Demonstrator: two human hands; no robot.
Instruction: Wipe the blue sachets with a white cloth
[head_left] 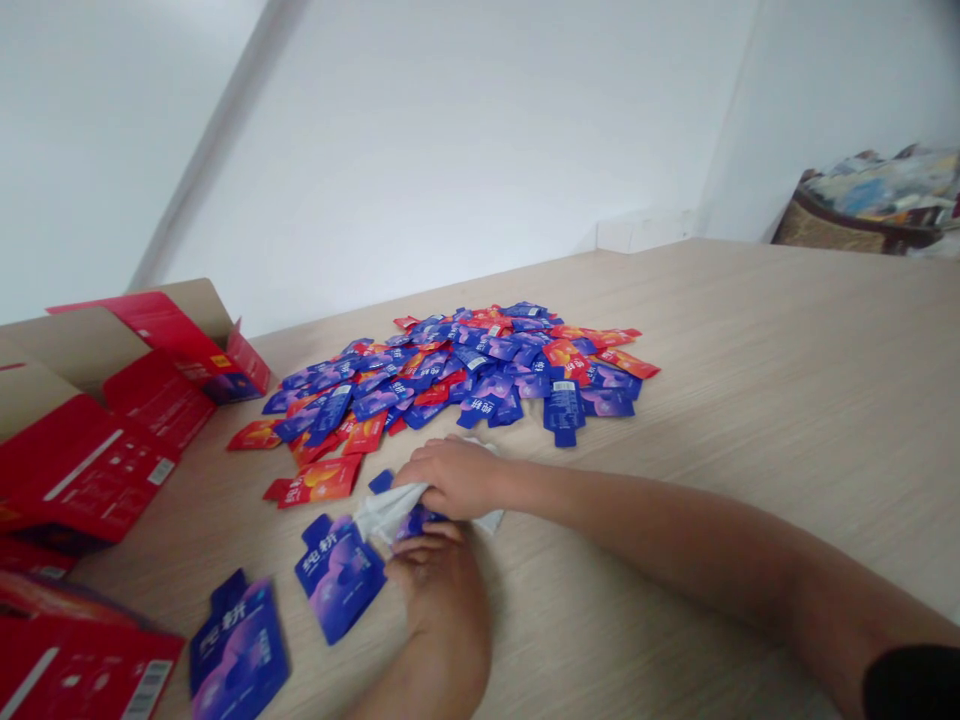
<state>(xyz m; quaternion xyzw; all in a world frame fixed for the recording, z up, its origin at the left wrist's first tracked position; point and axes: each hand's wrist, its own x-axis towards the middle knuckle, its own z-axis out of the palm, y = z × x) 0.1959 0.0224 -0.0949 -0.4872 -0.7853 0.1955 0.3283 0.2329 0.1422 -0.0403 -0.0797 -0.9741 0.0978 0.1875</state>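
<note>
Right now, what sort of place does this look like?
Probably a packing workspace: a heap of red and blue pouches lies on a wood-look table, with open red cartons at the picture's left.

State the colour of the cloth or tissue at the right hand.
The cloth or tissue is white, best seen in the head view.

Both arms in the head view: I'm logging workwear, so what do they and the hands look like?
The left hand and right hand are ungloved, with no watch showing at either wrist. A black sleeve edge shows on the right arm; no left sleeve is in view.
</note>
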